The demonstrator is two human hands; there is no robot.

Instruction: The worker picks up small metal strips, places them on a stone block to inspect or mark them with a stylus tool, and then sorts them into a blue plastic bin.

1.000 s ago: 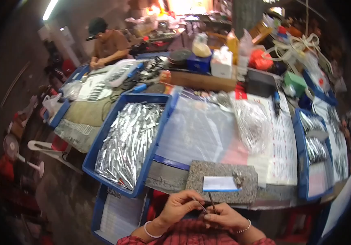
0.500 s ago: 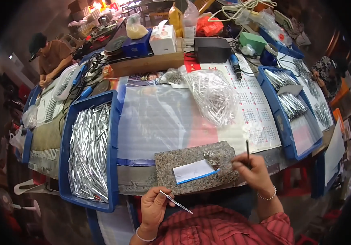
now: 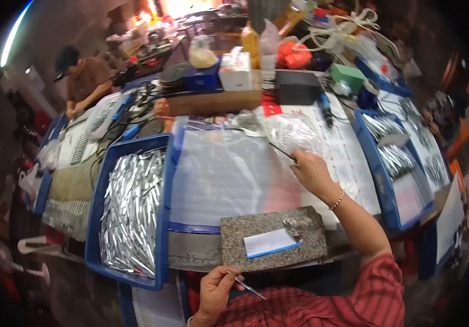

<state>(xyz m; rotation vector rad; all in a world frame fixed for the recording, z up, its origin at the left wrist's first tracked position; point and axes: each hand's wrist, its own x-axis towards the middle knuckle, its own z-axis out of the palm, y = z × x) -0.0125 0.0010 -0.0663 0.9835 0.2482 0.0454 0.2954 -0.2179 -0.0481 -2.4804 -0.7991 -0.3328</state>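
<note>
My left hand (image 3: 216, 293) is closed on slim silver tweezers (image 3: 252, 289), below the front edge of a speckled stone slab (image 3: 233, 256). On the slab lie a white paper pad with a blue edge (image 3: 270, 243) and a small crumpled clear wrapper (image 3: 298, 224). My right hand (image 3: 312, 170) reaches far forward, closed on a thin dark stick (image 3: 281, 151). Its stick crosses over the near left part of a clear plastic bag (image 3: 294, 129) of silver metal pieces. Whether that hand touches the bag, I cannot tell.
To the left stands a blue tray (image 3: 163, 245) heaped with silver metal pieces. A second blue tray (image 3: 395, 210) at the right holds bundled ones. Behind are a black box (image 3: 298, 87), a tissue box (image 3: 235, 71) and a blue rotary tool (image 3: 326, 109). Another person (image 3: 84, 82) works at the far left.
My right hand has moved forward from beside the slab to the plastic bag, with the dark stick in it. My left hand still holds the tweezers. The whole view has shifted slightly.
</note>
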